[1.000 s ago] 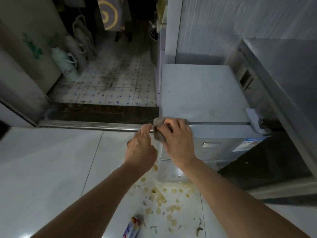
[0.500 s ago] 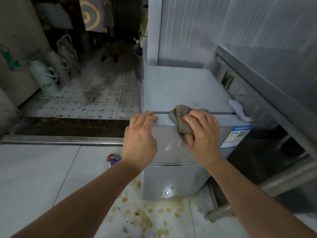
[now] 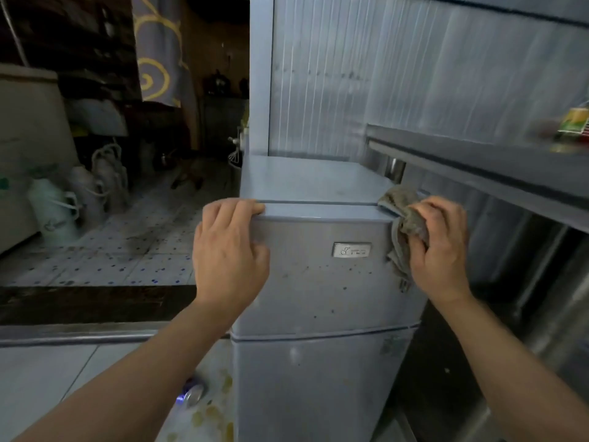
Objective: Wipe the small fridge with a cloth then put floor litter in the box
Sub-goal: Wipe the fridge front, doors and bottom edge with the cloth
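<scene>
The small silver fridge (image 3: pixel 322 291) stands in front of me, its door speckled with dark spots around a small badge. My right hand (image 3: pixel 438 250) grips a crumpled grey cloth (image 3: pixel 403 218) against the door's top right corner. My left hand (image 3: pixel 229 250) rests on the top left corner of the door, fingers hooked over its upper edge. On the floor at the fridge's lower left lie a crushed shiny wrapper (image 3: pixel 191 395) and several yellowish scraps (image 3: pixel 216 416). No box shows in view.
A steel counter (image 3: pixel 497 173) juts out at the right, above the fridge's height, with a packet (image 3: pixel 575 121) on it. A dark threshold (image 3: pixel 95 304) leads to a tiled room with pale jugs (image 3: pixel 55 212). Corrugated wall panels rise behind the fridge.
My right hand has slid the cloth from the middle of the door's top edge to its right corner. My view has dropped lower and nearer the fridge front. My left hand stays on the left corner.
</scene>
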Available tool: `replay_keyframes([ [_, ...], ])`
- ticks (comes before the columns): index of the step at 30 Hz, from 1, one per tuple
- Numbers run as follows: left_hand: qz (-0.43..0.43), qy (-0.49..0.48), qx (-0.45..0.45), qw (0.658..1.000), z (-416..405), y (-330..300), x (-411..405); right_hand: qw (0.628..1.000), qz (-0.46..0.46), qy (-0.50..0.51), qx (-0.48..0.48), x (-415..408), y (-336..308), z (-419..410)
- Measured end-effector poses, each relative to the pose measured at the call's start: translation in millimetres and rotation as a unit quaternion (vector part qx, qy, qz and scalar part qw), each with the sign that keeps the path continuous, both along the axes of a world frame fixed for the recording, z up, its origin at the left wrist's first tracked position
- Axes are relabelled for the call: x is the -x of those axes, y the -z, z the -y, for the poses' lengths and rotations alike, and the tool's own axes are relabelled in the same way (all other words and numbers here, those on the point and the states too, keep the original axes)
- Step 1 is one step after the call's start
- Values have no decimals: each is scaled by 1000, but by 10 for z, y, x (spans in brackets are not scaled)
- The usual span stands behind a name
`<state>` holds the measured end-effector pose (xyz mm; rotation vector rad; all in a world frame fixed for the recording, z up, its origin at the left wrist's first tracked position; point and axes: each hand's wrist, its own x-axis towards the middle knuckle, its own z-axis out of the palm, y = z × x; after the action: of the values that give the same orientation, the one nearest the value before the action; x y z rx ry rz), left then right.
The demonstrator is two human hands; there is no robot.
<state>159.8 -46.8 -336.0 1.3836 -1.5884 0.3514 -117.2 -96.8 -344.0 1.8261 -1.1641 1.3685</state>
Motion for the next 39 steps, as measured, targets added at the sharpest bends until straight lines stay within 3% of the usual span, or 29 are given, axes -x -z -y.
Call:
replay_keyframes([
  [5,-18,4,53,998,70,102,17,992,97,23,83,128,272,72],
  [10,-46,19,89,995,135,198,72,976,214,4,43,190,316,144],
  [15,-59,65,108,990,138,312,75,966,252,-51,37,176,246,248],
  [19,-71,90,104,988,90,450,79,977,202,-35,56,65,785,249],
  [23,-111,106,78,985,57,635,92,982,189,-7,-19,-34,1464,106],
  [27,-183,120,-1,976,-29,780,19,988,154,-10,15,-95,1083,150],
  [30,-206,112,-17,972,-10,834,-18,989,129,12,73,-217,529,262],
  [32,-214,106,-12,971,3,852,11,989,117,25,92,-334,508,308],
  [34,-224,97,-7,970,7,863,40,994,65,13,92,-474,838,294],
  [37,-226,97,-18,969,4,859,41,994,-90,-5,59,-590,1547,185],
  [39,-228,103,-33,968,-4,838,22,988,-144,-1,54,-554,1669,159],
])
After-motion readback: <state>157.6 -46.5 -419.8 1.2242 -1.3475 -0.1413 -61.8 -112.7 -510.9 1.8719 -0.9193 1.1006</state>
